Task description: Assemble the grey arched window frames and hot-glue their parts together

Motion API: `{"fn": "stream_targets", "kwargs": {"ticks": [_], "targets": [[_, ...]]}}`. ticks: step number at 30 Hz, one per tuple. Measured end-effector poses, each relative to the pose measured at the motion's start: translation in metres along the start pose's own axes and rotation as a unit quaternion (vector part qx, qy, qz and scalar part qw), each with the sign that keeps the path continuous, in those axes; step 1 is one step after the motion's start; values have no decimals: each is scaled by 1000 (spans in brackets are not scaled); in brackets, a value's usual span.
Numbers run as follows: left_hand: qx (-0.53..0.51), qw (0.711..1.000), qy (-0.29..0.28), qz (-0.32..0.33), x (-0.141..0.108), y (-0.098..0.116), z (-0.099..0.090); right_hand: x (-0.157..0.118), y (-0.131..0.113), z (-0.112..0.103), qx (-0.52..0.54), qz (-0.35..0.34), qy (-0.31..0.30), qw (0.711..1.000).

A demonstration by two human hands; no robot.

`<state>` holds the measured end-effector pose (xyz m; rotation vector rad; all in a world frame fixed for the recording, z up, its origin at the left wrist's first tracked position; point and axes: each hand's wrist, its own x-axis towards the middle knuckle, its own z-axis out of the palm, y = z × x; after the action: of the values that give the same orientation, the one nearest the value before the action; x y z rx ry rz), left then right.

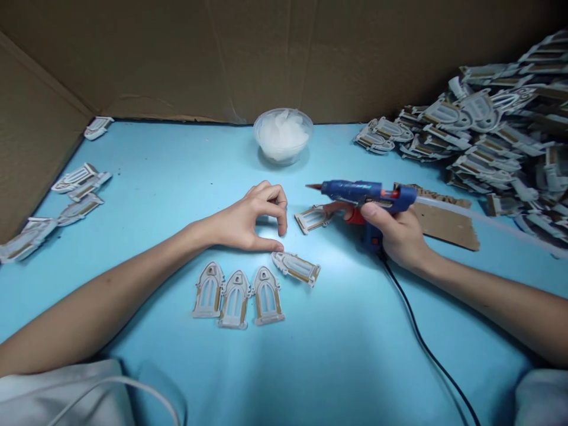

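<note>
My right hand (402,234) grips a blue hot glue gun (355,194), its nozzle pointing left and a clear glue stick (461,212) trailing from its back. My left hand (252,219) rests on the blue table, thumb and fingers apart in a curve with nothing between them. Just by its thumb tip lies a tilted arched window piece (297,267); I cannot tell whether they touch. Three more arched pieces (235,300) stand side by side in a row nearer me. Another window piece (312,219) lies below the nozzle, partly hidden by my right index finger.
A clear bowl (284,139) of white translucent material is at the back. Many window pieces (483,133) are heaped at right, several others (82,183) at left. Flat cardboard (448,225) lies behind my right hand. The gun's black cord (417,319) runs toward me. Cardboard walls (177,59) enclose the table.
</note>
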<state>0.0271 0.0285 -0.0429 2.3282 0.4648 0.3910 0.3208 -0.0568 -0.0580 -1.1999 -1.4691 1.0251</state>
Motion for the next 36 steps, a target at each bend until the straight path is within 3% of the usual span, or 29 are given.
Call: {"fn": "stream_targets", "kwargs": {"ticks": [6,12,23,30,32,36], "targets": [[-34,999,-18,0,0,3,-7,11,3,3,111,-98,160,976],[2,997,-72,16,0,5,-6,14,2,2,92,-52,212,971],[13,999,-38,24,1,6,-4,11,-8,-1,102,12,156,983],[26,998,-49,8,2,6,-4,6,-4,-3,131,-15,103,986],[29,998,-52,11,2,7,-4,4,-4,-4,132,8,62,989],[24,998,-43,28,1,5,-2,4,-4,-9,57,22,-126,990]]}}
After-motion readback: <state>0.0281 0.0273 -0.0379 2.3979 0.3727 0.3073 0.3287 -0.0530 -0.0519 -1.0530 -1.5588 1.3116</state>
